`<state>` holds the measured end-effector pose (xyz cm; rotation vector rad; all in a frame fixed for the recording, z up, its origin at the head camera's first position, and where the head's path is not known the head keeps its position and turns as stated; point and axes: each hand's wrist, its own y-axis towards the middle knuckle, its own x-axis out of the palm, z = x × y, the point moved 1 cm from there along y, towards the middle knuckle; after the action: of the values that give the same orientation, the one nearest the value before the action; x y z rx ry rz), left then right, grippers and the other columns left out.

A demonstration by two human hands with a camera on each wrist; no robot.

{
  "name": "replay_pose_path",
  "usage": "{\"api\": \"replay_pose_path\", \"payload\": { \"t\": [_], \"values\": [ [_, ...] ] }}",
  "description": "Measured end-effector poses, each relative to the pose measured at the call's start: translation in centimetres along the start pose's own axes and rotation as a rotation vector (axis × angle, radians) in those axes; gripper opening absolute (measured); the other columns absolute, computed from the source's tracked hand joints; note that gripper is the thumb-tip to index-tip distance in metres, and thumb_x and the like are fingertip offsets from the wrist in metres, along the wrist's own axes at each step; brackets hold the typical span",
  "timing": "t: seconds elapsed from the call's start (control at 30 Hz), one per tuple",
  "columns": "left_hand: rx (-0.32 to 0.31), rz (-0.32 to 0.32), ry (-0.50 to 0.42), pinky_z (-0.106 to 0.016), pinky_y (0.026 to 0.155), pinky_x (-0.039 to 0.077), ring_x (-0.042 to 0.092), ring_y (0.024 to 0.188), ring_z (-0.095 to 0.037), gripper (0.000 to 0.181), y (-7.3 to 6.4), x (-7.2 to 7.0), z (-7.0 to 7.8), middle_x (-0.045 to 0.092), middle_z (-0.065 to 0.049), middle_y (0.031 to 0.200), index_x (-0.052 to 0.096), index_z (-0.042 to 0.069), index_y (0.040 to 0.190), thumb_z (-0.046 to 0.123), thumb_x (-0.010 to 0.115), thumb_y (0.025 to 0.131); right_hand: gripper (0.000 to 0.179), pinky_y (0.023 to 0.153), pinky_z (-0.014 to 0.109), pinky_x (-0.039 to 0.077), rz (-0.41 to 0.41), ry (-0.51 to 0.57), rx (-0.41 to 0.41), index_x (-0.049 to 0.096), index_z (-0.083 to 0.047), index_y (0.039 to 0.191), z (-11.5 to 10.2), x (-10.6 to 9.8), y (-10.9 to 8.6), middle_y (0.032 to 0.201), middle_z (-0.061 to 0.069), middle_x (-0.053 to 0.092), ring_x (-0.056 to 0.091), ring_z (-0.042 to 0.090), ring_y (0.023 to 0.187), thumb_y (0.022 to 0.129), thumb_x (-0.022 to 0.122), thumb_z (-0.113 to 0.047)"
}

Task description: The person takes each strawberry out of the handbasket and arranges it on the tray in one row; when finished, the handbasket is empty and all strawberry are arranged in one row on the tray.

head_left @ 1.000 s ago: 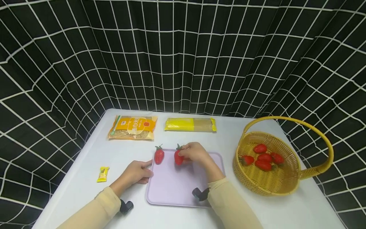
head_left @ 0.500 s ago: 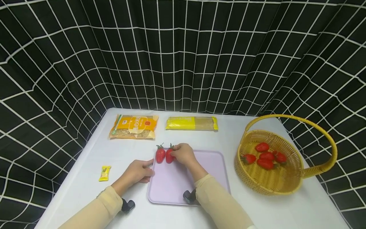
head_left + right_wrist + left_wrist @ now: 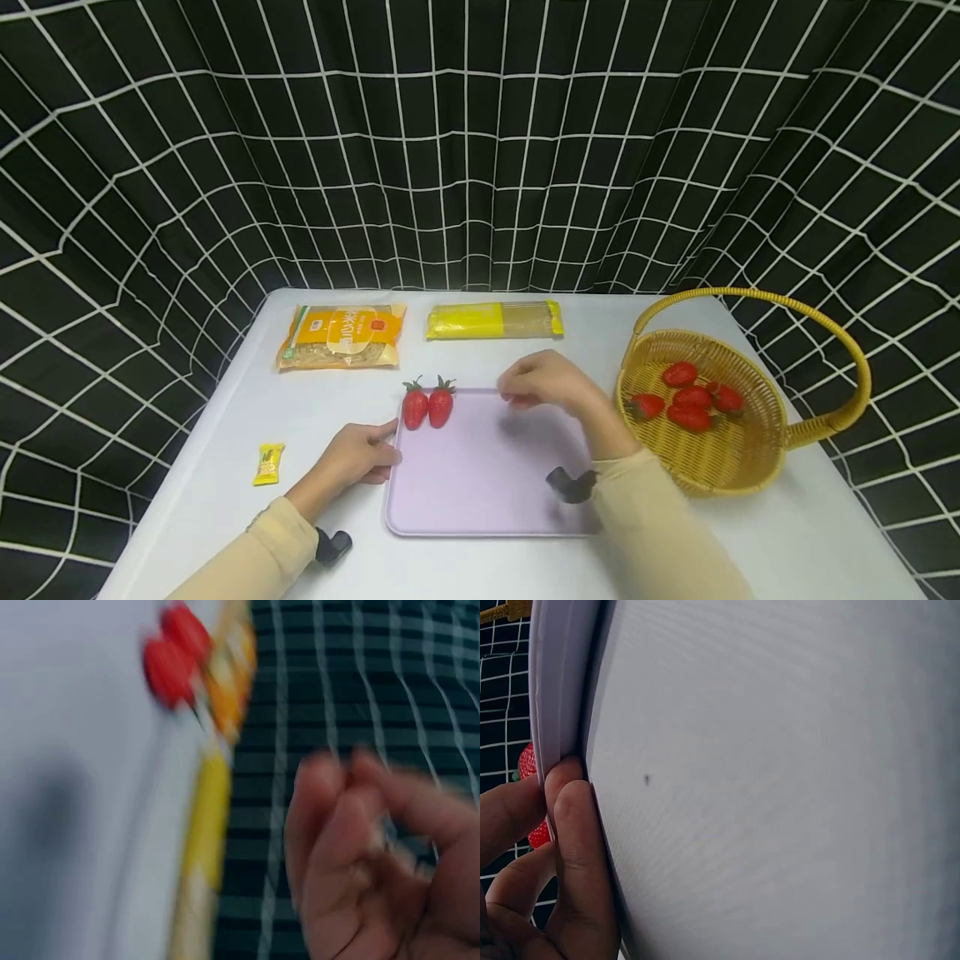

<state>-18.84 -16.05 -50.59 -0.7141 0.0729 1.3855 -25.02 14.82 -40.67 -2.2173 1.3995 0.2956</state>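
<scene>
A lilac tray (image 3: 465, 487) lies on the white table. My left hand (image 3: 356, 454) holds its left edge; in the left wrist view the thumb and fingers (image 3: 577, 855) pinch the rim from both sides. Two red strawberries stand side by side in the tray's far left corner, a left one (image 3: 415, 408) and a right one (image 3: 441, 407), leaves pointing away from me. Over the tray's far right part hovers my right hand (image 3: 551, 383), blurred, its fingers loosely bent with nothing between them in the right wrist view.
To the right stands a yellow wicker basket (image 3: 705, 471) with a tall handle (image 3: 757, 293) and several strawberries (image 3: 690, 417). Behind the tray lie an orange grain packet (image 3: 341, 337) and a yellow noodle packet (image 3: 495, 320). A small yellow wrapped sweet (image 3: 268, 464) is at left.
My right hand carried a strawberry left until it stood beside the other, let it go and moved away to the right. The left hand stays at the tray's edge.
</scene>
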Motion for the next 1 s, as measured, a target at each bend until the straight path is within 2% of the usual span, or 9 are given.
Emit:
{"api": "replay_pose_path", "payload": {
  "t": [0.1, 0.2, 0.3, 0.4, 0.5, 0.6, 0.67, 0.83, 1.0],
  "values": [
    [0.004, -0.009, 0.011, -0.029, 0.059, 0.059, 0.064, 0.06, -0.017, 0.062, 0.0, -0.1, 0.3, 0.064, -0.007, 0.081, 0.054, 0.01, 0.141, 0.01, 0.075, 0.083, 0.025, 0.071, 0.036, 0.059, -0.173, -0.056, -0.036, 0.072, -0.001, 0.099, 1.1, -5.5, -2.7, 0.091, 0.013, 0.071, 0.067, 0.031, 0.081, 0.088, 0.072, -0.023],
    [0.007, -0.009, 0.02, -0.03, 0.058, 0.059, 0.064, 0.06, -0.017, 0.062, 0.0, -0.1, 0.5, 0.065, -0.007, 0.081, 0.054, 0.01, 0.141, 0.011, 0.075, 0.083, 0.026, 0.068, 0.038, 0.059, -0.267, -0.095, -0.044, 0.072, 0.001, 0.098, 3.2, -10.6, -4.6, 0.088, 0.018, 0.07, 0.065, 0.036, 0.08, 0.09, 0.071, -0.023],
    [-0.002, -0.002, 0.026, -0.029, 0.058, 0.059, 0.064, 0.061, -0.018, 0.062, 0.0, -0.1, 0.4, 0.065, -0.007, 0.08, 0.054, 0.01, 0.141, 0.011, 0.075, 0.083, 0.027, 0.069, 0.039, 0.059, -0.276, -0.077, -0.024, 0.069, 0.007, 0.104, 5.8, -14.5, -5.3, 0.088, 0.02, 0.068, 0.065, 0.036, 0.08, 0.093, 0.067, -0.017],
    [-0.011, 0.001, 0.028, -0.029, 0.058, 0.059, 0.064, 0.061, -0.018, 0.062, 0.1, -0.2, 0.2, 0.065, -0.007, 0.081, 0.054, 0.011, 0.141, 0.011, 0.076, 0.083, 0.034, 0.078, 0.041, 0.058, -0.245, -0.064, 0.012, 0.06, 0.014, 0.116, 8.4, -17.0, -5.1, 0.098, 0.021, 0.067, 0.065, 0.032, 0.087, 0.094, 0.063, -0.012],
    [-0.017, 0.002, 0.025, -0.029, 0.058, 0.059, 0.065, 0.062, -0.017, 0.062, 0.0, -0.2, 0.0, 0.065, -0.006, 0.081, 0.054, 0.012, 0.141, 0.012, 0.076, 0.083, 0.036, 0.084, 0.037, 0.055, -0.178, -0.12, 0.06, 0.056, 0.014, 0.121, 10.4, -18.1, -4.4, 0.106, 0.019, 0.066, 0.064, 0.027, 0.094, 0.093, 0.063, -0.007],
    [-0.016, 0.0, 0.022, -0.029, 0.059, 0.059, 0.065, 0.062, -0.018, 0.063, -0.1, -0.2, 0.0, 0.065, -0.007, 0.081, 0.054, 0.011, 0.141, 0.012, 0.076, 0.082, 0.033, 0.078, 0.032, 0.054, -0.12, -0.209, 0.115, 0.06, 0.014, 0.115, 11.7, -18.1, -4.0, 0.101, 0.016, 0.067, 0.061, 0.022, 0.088, 0.086, 0.065, -0.002],
    [-0.017, -0.003, 0.021, -0.029, 0.059, 0.059, 0.065, 0.062, -0.018, 0.063, -0.2, -0.2, 0.0, 0.065, -0.007, 0.081, 0.054, 0.011, 0.141, 0.012, 0.076, 0.082, 0.033, 0.075, 0.033, 0.053, -0.105, -0.247, 0.157, 0.062, 0.012, 0.112, 12.1, -17.6, -3.9, 0.098, 0.013, 0.066, 0.058, 0.021, 0.084, 0.081, 0.066, 0.002],
    [-0.013, -0.005, 0.03, -0.029, 0.058, 0.059, 0.065, 0.062, -0.018, 0.063, -0.3, -0.1, 0.0, 0.065, -0.006, 0.08, 0.054, 0.01, 0.14, 0.012, 0.076, 0.082, 0.035, 0.079, 0.039, 0.052, -0.107, -0.257, 0.201, 0.064, 0.008, 0.113, 12.2, -16.5, -4.1, 0.103, 0.011, 0.065, 0.056, 0.024, 0.088, 0.079, 0.065, 0.005],
    [-0.008, -0.002, 0.033, -0.029, 0.058, 0.059, 0.065, 0.061, -0.018, 0.062, -0.1, -0.2, 0.2, 0.065, -0.006, 0.08, 0.055, 0.009, 0.14, 0.012, 0.076, 0.082, 0.037, 0.085, 0.035, 0.05, -0.163, -0.354, 0.155, 0.067, 0.001, 0.116, 12.5, -16.4, -3.4, 0.108, 0.01, 0.066, 0.057, 0.023, 0.095, 0.079, 0.072, -0.003]
  ]
}}
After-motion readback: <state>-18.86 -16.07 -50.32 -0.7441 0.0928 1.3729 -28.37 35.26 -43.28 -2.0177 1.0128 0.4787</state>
